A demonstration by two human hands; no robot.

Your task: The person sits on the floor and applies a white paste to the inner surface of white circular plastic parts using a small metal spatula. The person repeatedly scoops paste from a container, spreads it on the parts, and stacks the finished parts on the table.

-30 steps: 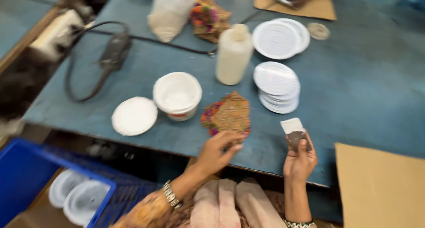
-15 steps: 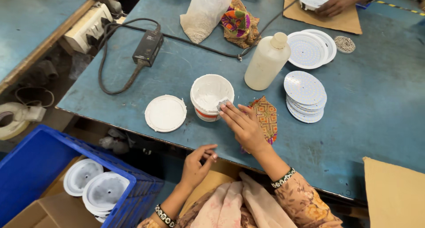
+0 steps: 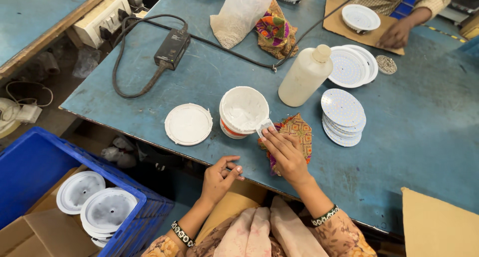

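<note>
Tub (image 3: 244, 111), white and open, with white paste inside and an orange band low on its wall, near the front edge of the blue table (image 3: 209, 72), at centre. Right hand (image 3: 284, 149) just right of it, fingers pinched on a small pale scraper card (image 3: 264, 128) whose tip touches the tub's near rim. Under that hand, a patterned orange cloth (image 3: 299, 134), flat on the table. Left hand (image 3: 219, 177) off the table edge, near the lap, fingers curled loosely together, gripping nothing visible. Round white lid (image 3: 188, 124) left of the tub, flat, apart from it. Cream plastic bottle (image 3: 305, 76) with a capped neck, right of and beyond the tub. Stack of round white discs (image 3: 343, 116), dotted with small yellow points, right of the cloth. Farther off, a clear bag of pale grains (image 3: 238, 15) beside a bright multicoloured cloth (image 3: 274, 32). Black power adapter (image 3: 172, 47) with cable at far left. Blue crate (image 3: 35, 167) at near left, below table level, with round white housings (image 3: 107, 209) inside. Brown cardboard sheet (image 3: 439, 227) at near right. Another person's hand (image 3: 396, 35) at far right, on a cardboard mat.
</note>
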